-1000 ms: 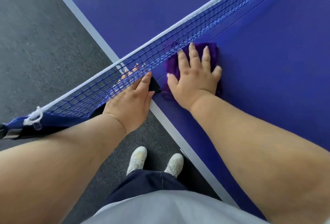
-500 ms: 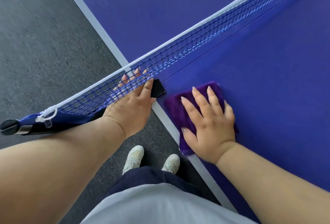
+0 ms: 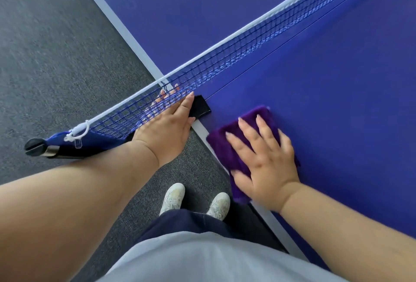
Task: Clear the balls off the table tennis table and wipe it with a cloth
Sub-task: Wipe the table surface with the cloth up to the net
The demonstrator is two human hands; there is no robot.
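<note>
Since a second ago: cloth [image 3: 227, 151] drawn back from the net [image 3: 225, 56] to the near side edge of the table [image 3: 337, 79], our right hand [image 3: 267, 164] with it.

Step in hand, as we judge it: wiping; no balls in view on the part of the table we see.

Right hand: flat on the cloth, fingers spread and straight, pressing, not gripping.

Left hand [image 3: 164, 133]: laid against the net just beside the black clamp [image 3: 200, 108], fingers straight, some behind the mesh; holding nothing that we can see.

Cloth: dark purple, plush, folded to a rough rectangle, one corner overhanging the white edge line.

Next move, our judgement: keep even downward pressure and slide the cloth along the edge or out over unwiped blue surface.
</note>
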